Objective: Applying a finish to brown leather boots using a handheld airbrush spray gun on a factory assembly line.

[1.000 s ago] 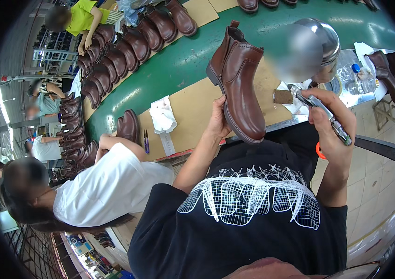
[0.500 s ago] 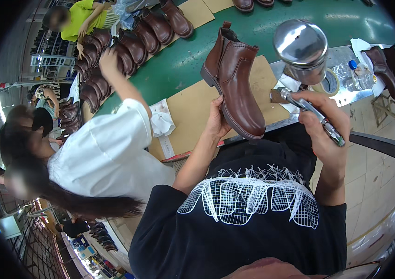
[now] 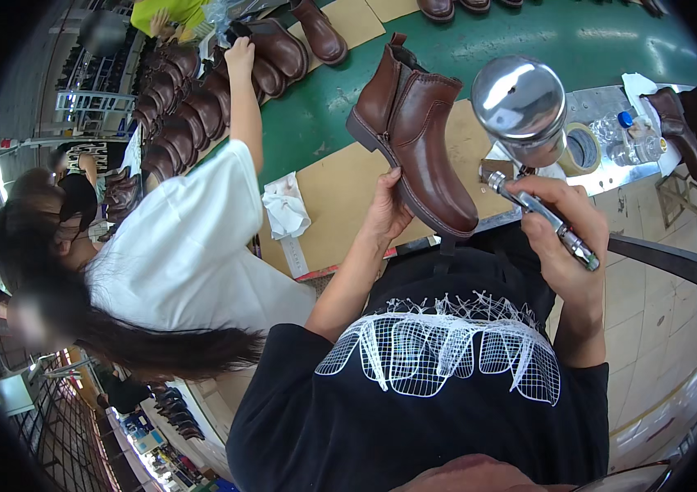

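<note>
Item: glossy brown leather ankle boot (image 3: 418, 143), which I see clamped underneath by my left hand (image 3: 387, 211), raised over the cardboard-covered bench (image 3: 340, 197). My right hand (image 3: 565, 238) grips a metal airbrush (image 3: 541, 215), steel cup uppermost.

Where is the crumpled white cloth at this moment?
In the head view the white cloth lies left of centre on the cardboard sheet, beside the green belt.

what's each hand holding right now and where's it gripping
The left hand holds a brown ankle boot from under its sole. The right hand grips an airbrush around its slim metal body.
</note>
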A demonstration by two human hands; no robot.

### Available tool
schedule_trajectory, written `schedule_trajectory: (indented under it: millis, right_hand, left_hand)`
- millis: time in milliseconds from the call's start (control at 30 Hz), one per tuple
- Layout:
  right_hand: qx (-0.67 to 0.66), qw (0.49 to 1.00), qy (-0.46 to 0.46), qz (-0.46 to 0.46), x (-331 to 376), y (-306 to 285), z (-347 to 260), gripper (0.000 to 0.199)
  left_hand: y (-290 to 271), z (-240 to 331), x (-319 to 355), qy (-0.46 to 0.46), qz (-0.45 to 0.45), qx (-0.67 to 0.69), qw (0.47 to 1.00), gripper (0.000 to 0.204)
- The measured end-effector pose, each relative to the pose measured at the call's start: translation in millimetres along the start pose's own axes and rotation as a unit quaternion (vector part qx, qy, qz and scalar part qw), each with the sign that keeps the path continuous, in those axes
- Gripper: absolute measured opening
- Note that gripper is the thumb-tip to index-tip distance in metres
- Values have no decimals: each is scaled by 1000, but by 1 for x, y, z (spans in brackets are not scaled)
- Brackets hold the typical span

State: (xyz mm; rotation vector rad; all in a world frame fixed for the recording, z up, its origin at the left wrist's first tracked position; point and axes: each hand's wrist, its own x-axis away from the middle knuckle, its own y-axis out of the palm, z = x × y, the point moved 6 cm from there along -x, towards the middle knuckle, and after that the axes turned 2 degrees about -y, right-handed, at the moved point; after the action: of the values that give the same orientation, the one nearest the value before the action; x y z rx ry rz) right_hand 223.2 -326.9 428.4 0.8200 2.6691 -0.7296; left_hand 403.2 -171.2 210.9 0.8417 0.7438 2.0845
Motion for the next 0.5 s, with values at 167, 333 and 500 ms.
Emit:
schedule_trajectory:
  millis: [167, 333, 500]
  right_hand:
    - [-18, 999, 43, 7, 2, -2, 6, 24]
    - [-93, 989, 112, 29, 5, -2, 15, 23]
    - [-32, 999, 35, 4, 5, 1, 3, 23]
  left_hand:
    - [-1, 2, -1, 16, -2, -10, 1000, 54]
    - [0, 2, -1, 14, -6, -9, 1000, 55]
    - [5, 4, 0, 30, -3, -5, 1000, 59]
